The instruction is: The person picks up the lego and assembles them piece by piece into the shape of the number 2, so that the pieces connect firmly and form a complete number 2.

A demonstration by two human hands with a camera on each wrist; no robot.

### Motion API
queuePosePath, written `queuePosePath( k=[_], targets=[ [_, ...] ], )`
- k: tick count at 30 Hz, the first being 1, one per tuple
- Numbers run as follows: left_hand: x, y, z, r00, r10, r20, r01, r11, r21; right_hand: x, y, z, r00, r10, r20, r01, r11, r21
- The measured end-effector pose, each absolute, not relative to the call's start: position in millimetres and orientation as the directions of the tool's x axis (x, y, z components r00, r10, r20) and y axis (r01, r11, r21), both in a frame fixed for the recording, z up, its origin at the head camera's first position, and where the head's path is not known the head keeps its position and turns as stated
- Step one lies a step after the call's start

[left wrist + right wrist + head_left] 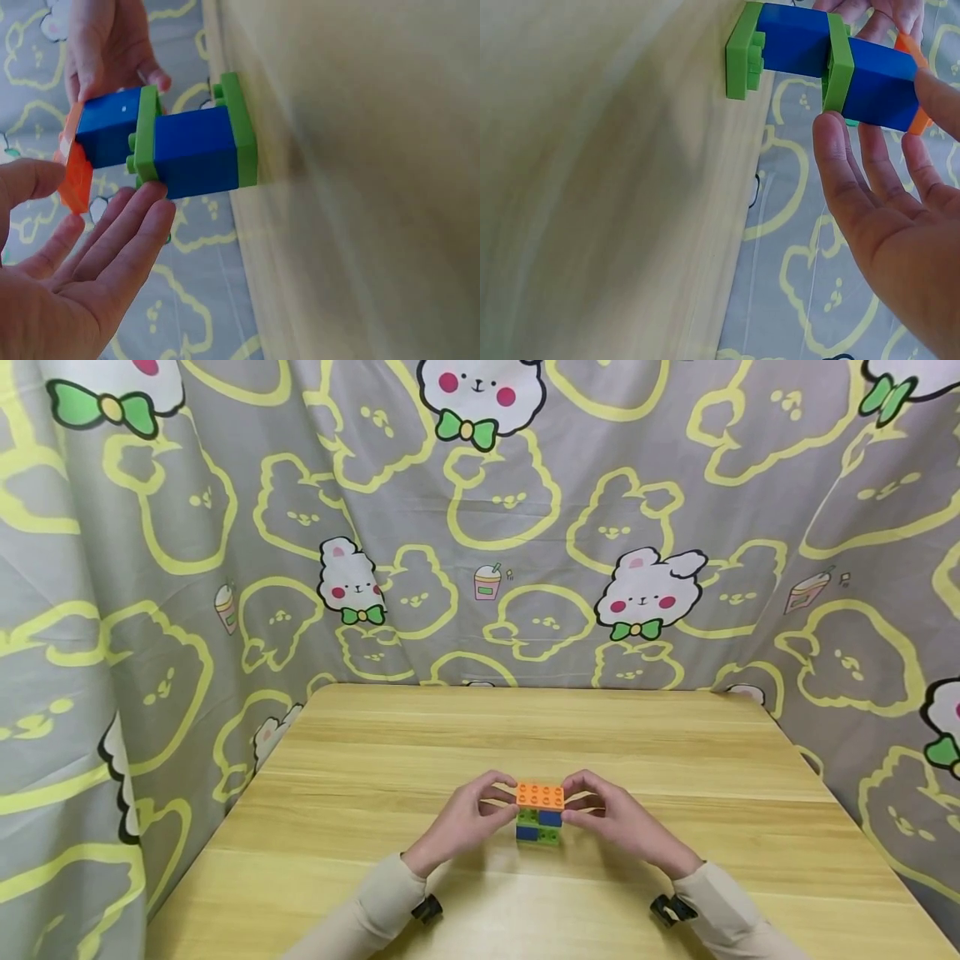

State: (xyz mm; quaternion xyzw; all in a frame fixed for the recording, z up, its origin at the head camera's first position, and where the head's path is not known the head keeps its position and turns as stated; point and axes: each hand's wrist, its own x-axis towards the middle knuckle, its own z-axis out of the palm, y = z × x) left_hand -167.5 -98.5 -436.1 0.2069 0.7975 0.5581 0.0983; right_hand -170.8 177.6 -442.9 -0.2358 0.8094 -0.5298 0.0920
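A small stack of toy building bricks stands on the table between both hands. Its top is an orange brick [540, 794] with rows of studs. Beneath it come a blue brick [881, 82] on the right side, a green plate [840, 71], a second blue brick [196, 146] on the left side, and a green base plate [244, 139]. My left hand [471, 820] holds the orange brick's left end, fingertips reaching down near the middle green plate. On the opposite end, my right hand [617, 820] grips at the orange brick, its thumb beside the upper blue brick.
The wooden table [360, 752] extends around the stack on all sides. A grey curtain [420, 527] with yellow animal outlines hangs behind the table and along its sides. Dark wrist devices [427, 910] sit by both sleeves.
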Motion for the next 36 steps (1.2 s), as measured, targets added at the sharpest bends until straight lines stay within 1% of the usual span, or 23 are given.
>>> queuePosePath(
  k=[10, 15, 19, 27, 36],
  targets=[
    [-154, -99, -434, -0.913, 0.403, 0.060, 0.193, 0.298, 0.935, -162, 176, -440, -0.874, -0.479, 0.084, -0.263, 0.321, -0.910],
    [-157, -98, -435, -0.918, 0.391, 0.075, 0.206, 0.305, 0.930, -163, 174, -440, -0.893, -0.440, 0.101, -0.271, 0.344, -0.899],
    [-159, -98, -436, -0.918, 0.389, 0.079, 0.207, 0.297, 0.932, -165, 171, -440, -0.911, -0.400, 0.102, -0.253, 0.346, -0.903],
    [-167, -99, -441, -0.911, 0.406, 0.076, 0.214, 0.307, 0.927, -170, 169, -442, -0.921, -0.369, 0.125, -0.259, 0.340, -0.904],
    [-176, -99, -442, -0.899, 0.433, 0.057, 0.214, 0.325, 0.921, -172, 166, -443, -0.943, -0.315, 0.104, -0.228, 0.387, -0.894]
  ],
)
